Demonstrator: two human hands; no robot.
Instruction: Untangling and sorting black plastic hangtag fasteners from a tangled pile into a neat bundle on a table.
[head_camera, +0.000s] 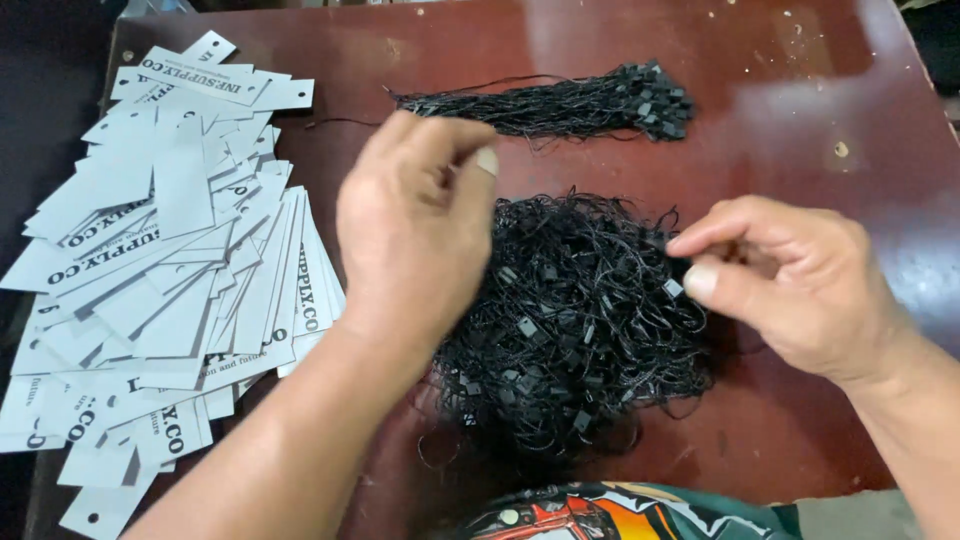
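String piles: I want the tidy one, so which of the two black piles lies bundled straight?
The far bundle, beyond both hands: its strings run parallel. The near pile between the hands is a tangled heap.

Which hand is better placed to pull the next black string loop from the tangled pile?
Probably the right hand: its fingertips pinch at the edge of the tangled pile of black string loops. The left hand hovers above the pile, fingers curled.

Only labels here: a messy fanned-out pile of paper tags (170, 270) covering the left of the frame. They're long pale grey-white rectangles with black print, some hole-punched.
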